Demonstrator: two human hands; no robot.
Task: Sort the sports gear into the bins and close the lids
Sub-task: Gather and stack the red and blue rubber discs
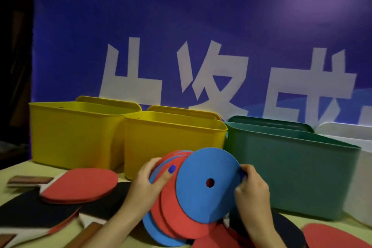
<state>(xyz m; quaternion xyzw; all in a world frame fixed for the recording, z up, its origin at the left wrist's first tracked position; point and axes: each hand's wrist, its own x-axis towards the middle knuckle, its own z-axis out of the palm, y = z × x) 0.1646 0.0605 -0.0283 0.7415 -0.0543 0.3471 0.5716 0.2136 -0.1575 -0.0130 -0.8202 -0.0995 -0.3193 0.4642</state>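
A fanned stack of red and blue foam discs is held on edge just above the counter, low and centre in the view, its bottom edge close to the paddles lying there. The front blue disc, with a small round hole at its middle, is tilted away from the rest. The left hand grips the back of the stack, thumb laid across the red discs; the right hand pinches the right rim of the front blue disc. To the left, a red-faced table tennis paddle lies overlapping a black-faced paddle, their wooden handles toward the counter's left and near edges. More paddle blades, red and black, lie under and to the right of the hands at the bottom edge. Behind stand four open bins in a row, rims nearly touching: a left yellow bin, a second yellow bin directly behind the discs, a green bin and a white bin cut by the right edge. Each lid stands upright behind its bin. A strip of bare counter runs between bins and paddles on the left. A blue banner with white characters fills the background.
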